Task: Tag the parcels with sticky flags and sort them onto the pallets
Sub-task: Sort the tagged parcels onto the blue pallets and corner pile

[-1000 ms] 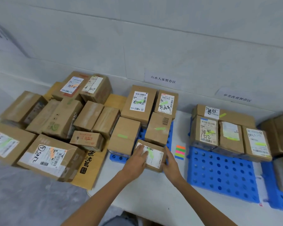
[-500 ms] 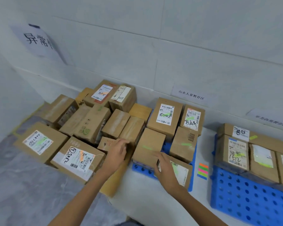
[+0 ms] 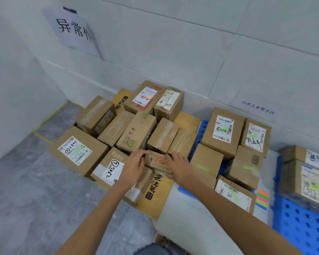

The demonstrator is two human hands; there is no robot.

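Observation:
A small flat cardboard parcel (image 3: 157,161) with orange print lies at the front of the left pile of boxes. My left hand (image 3: 134,165) grips its left end and my right hand (image 3: 179,165) its right end. On the middle blue pallet (image 3: 202,129) stand several parcels with green flags, the nearest being a labelled box (image 3: 234,195). A pad of coloured sticky flags (image 3: 262,199) lies on the white sheet between the pallets. The right blue pallet (image 3: 302,223) carries more labelled boxes (image 3: 309,184).
The left pile rests on flattened cardboard (image 3: 156,197) on the grey floor (image 3: 35,199), in a corner marked with yellow tape. A paper sign (image 3: 73,30) hangs on the wall above it; a smaller sign (image 3: 258,107) is over the middle pallet.
Both hands left the labelled box on the middle pallet and moved left to the small parcel in the pile. The view swung left and closer.

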